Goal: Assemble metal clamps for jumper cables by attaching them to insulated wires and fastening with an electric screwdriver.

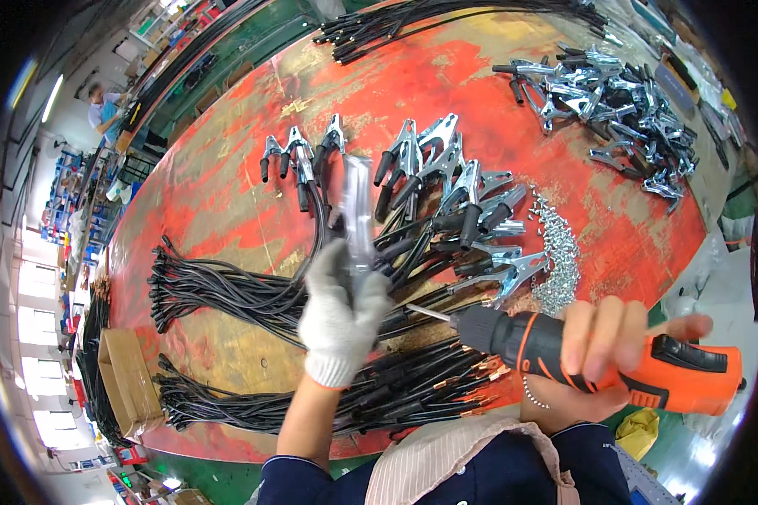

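Left hand [341, 316] in white knit glove, fist wrapped round shiny metal spring clamp [355, 206], blurred, held up over worn red worktable [227, 194]. Right hand [606, 345] bare, fingers curled round orange-and-black cordless screwdriver [598, 358], bit pointing toward left hand. Clamp looks stiff, light, slick bare steel, so best gripped by handle end. Black cables with bare copper ends [446, 379] floppy, lying just below hands. Pile of small silver screws [556, 252] nearby. Brown cardboard box [126, 379] at table's left edge; can't see any labels.
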A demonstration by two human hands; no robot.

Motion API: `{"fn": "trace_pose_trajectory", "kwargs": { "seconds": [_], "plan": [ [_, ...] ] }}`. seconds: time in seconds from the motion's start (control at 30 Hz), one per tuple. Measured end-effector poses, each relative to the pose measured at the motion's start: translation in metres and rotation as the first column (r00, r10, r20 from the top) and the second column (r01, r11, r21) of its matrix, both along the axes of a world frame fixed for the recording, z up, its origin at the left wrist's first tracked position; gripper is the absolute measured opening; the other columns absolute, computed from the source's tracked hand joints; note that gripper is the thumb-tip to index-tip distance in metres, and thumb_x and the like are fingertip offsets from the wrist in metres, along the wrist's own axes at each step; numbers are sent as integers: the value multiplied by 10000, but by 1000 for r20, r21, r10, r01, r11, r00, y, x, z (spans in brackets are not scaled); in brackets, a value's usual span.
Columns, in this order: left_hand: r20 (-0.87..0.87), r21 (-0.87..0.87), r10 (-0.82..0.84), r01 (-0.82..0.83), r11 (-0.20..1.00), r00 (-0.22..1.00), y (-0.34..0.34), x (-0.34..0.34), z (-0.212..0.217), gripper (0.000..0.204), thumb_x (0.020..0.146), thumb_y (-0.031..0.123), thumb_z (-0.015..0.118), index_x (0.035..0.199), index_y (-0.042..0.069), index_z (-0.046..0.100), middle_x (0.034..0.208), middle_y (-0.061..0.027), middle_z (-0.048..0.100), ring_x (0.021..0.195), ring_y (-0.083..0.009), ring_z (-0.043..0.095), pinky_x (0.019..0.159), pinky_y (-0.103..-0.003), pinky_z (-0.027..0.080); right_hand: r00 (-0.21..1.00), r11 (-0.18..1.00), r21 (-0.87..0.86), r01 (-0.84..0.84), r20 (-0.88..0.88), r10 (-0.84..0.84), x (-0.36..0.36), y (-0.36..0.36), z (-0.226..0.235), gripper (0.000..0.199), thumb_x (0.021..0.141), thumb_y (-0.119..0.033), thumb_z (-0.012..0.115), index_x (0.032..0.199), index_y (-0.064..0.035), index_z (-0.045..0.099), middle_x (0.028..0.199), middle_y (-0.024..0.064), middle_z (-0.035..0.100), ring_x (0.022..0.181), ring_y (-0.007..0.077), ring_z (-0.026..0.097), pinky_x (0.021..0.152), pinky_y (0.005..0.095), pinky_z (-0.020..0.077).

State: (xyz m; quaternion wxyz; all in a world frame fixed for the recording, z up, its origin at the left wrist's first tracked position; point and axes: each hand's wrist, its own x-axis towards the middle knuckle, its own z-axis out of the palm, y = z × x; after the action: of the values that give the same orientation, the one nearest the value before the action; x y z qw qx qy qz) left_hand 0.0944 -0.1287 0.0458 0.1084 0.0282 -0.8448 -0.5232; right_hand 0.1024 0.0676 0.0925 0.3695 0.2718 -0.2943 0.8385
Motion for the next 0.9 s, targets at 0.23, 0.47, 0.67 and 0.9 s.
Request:
{"fn": "trace_pose_trajectory", "kwargs": {
  "seconds": [0.23,0.47,0.67,0.9],
  "plan": [
    [-53,-797,-357,176,578,933,17,15,70,552,766,223,654,1251,9,499,627,-97,599,512,-262,594,481,-373,469,619,902,-100,-420,696,365,-1,-38,-54,587,736,25,764,1229,-31,450,944,52,628,897,144,632,801,303,536],
    [-234,-772,-329,30,635,915,5,1,69,489,738,180,696,1148,-56,571,515,-127,539,400,-278,541,421,-381,440,403,868,-200,-455,823,401,-14,-20,-61,587,747,34,741,1252,-78,465,921,37,658,762,116,626,680,267,525],
    [-307,-802,157,-344,489,939,-40,-141,78,550,879,321,593,1358,124,408,883,-214,662,775,-388,644,666,-493,487,577,921,-317,-225,719,388,-25,19,-57,419,804,45,675,1179,-75,534,955,52,641,735,163,639,637,305,572],
    [258,-795,-383,420,437,887,18,-106,1,355,822,293,612,1153,170,585,951,-152,637,914,-343,617,781,-441,506,684,962,-240,-133,680,264,-24,52,-72,198,895,-111,614,1077,-67,552,954,48,626,770,137,594,631,284,505]
  ]
}}
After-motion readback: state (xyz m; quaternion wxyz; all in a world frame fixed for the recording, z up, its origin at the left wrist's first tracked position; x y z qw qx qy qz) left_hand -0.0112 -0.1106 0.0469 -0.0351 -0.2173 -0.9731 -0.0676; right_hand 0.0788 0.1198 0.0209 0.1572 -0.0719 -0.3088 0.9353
